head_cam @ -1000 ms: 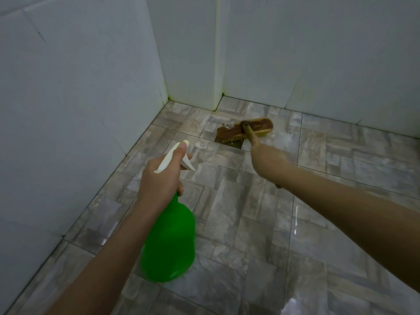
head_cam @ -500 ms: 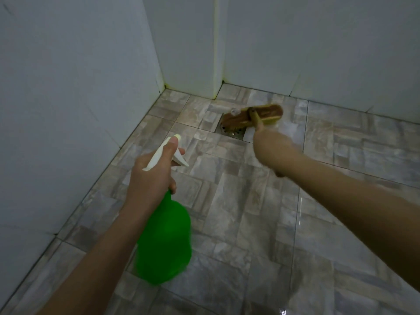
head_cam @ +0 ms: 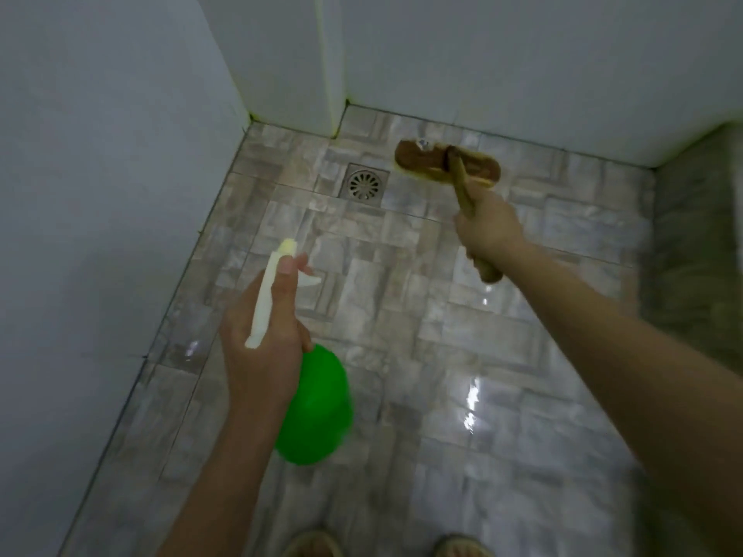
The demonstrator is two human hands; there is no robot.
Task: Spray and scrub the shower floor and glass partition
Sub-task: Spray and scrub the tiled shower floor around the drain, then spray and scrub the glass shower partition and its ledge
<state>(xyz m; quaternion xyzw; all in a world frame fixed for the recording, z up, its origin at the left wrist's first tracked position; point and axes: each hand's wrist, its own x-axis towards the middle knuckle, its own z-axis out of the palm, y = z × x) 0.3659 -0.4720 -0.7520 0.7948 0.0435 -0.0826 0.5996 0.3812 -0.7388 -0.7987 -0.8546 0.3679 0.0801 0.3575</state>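
My left hand point(head_cam: 263, 347) grips the neck of a green spray bottle point(head_cam: 315, 412) with a white trigger head point(head_cam: 267, 291), held above the wet stone-pattern shower floor point(head_cam: 422, 355). One finger lies along the trigger head. My right hand point(head_cam: 488, 227) holds the wooden handle of a brown scrub brush point(head_cam: 446, 164). The brush head rests on the floor tiles near the back wall, just right of the drain. No glass partition is in view.
A square metal floor drain point(head_cam: 364, 184) sits left of the brush. White tiled walls point(head_cam: 100, 195) close in the left side and the back. A darker raised strip point(head_cam: 691, 255) runs along the right. My two feet point(head_cam: 313, 546) show at the bottom edge.
The brush has slid right, off the drain, which now lies uncovered. The view has tipped further down, so my feet and more wet floor show. My left hand still holds the bottle.
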